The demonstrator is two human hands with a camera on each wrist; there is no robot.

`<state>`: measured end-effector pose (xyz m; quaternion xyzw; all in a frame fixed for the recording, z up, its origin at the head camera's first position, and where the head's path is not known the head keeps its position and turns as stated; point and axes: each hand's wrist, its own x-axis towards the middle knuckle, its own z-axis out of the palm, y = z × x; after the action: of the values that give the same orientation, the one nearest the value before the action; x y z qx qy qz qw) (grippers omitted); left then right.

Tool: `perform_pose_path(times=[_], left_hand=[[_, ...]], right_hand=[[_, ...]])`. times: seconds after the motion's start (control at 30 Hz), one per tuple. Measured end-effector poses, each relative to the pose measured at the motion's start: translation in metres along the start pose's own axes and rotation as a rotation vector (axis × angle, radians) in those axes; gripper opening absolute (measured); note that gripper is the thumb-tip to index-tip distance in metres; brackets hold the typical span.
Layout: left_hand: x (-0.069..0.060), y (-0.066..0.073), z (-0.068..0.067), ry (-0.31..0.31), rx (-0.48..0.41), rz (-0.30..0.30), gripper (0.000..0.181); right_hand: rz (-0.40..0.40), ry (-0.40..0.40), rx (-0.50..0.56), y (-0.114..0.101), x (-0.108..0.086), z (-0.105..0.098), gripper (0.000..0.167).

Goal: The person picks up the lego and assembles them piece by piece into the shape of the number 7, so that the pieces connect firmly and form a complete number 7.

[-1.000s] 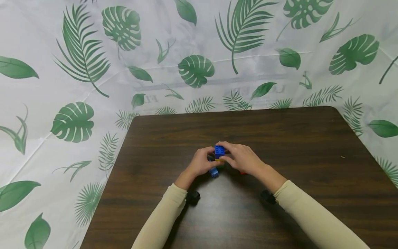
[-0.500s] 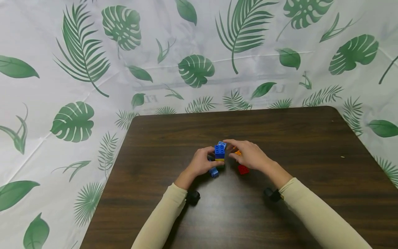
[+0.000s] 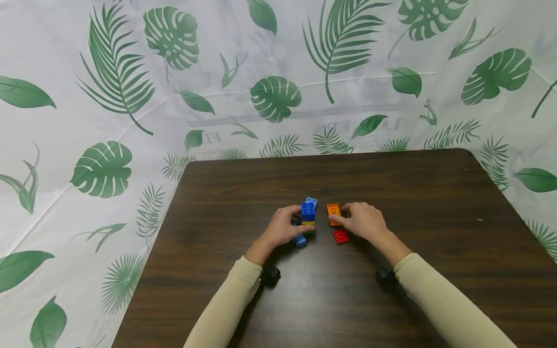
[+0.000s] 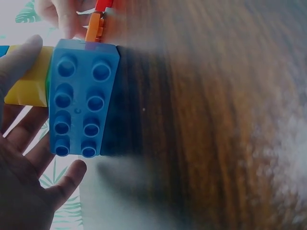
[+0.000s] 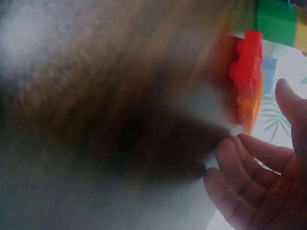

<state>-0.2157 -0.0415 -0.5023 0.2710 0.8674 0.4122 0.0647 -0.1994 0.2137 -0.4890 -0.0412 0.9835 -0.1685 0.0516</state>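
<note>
My left hand grips a stack with a dark blue brick on top and a yellow brick under it; a green brick is lowest. Beside the stack, on the near side, lies a blue brick, its studs facing the left wrist camera. My right hand is at an orange brick, thumb over its near part and fingers spread at its right side; no grip shows. A flat red brick lies just nearer than the orange one.
A light blue piece lies behind the stack. All of this is on a dark wooden table, with a white leaf-print sheet hanging beyond its far edge.
My right hand has let go of the stack and moved right to the orange brick, uncovering the light blue, orange and red pieces. My left hand has stayed on the stack.
</note>
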Motion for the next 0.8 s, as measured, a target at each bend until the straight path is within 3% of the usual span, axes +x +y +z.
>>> perform_pose_path(times=[0.17, 0.33, 0.57, 0.8], left_hand=[[-0.004, -0.002, 0.001, 0.002, 0.007, -0.003, 0.041], [-0.005, -0.003, 0.001, 0.032, -0.042, 0.003, 0.049], [-0.001, 0.002, -0.002, 0.086, -0.129, 0.069, 0.057], [-0.001, 0.008, -0.004, 0.088, -0.135, 0.089, 0.041]], right_hand=[[0.017, 0.003, -0.071, -0.004, -0.001, 0.009, 0.085], [0.017, 0.001, -0.088, -0.007, -0.001, 0.010, 0.076], [0.037, -0.042, 0.034, -0.004, 0.000, 0.003, 0.053], [0.055, -0.044, 0.194, 0.011, 0.006, -0.001, 0.031]])
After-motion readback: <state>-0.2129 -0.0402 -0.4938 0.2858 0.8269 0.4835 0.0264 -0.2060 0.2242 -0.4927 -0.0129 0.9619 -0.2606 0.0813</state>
